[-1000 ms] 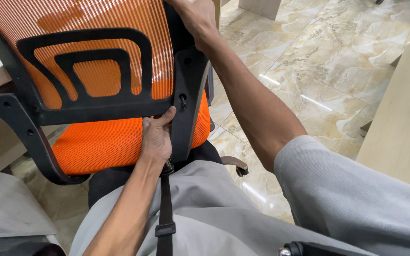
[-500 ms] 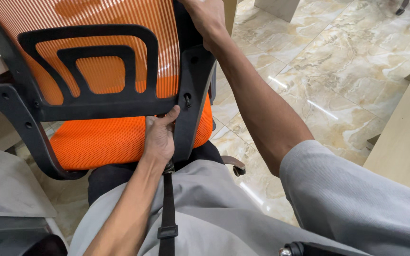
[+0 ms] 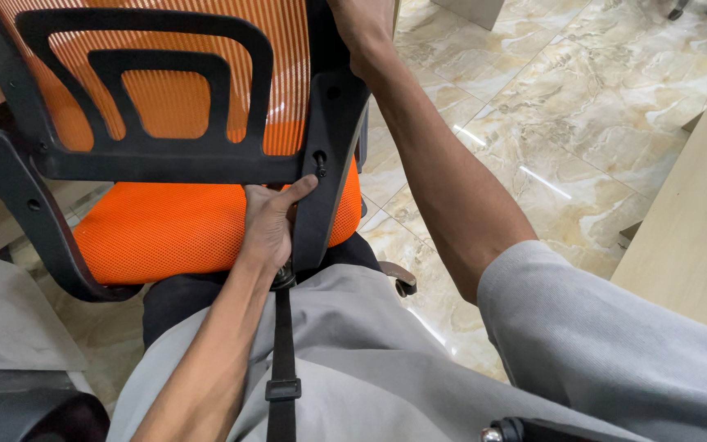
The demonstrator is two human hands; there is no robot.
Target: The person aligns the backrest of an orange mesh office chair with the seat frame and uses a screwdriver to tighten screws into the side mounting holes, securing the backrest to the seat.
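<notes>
Hardly anything moved since a sec ago: left hand (image 3: 270, 223) still curls its fingers on the black frame post (image 3: 325, 176) of the orange chair back (image 3: 157, 90) by the screw (image 3: 319, 163), w/ right hand (image 3: 362, 20) gripping the post's top, fingers cut off.

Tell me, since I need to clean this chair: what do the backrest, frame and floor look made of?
Backrest: orange woven mesh, light shows through its fine ribs. Frame: likely moulded black plastic, matte with a soft sheen. Floor: glossy beige veined tiles, marble or a ceramic look-alike; grout lines and reflections show.
</notes>
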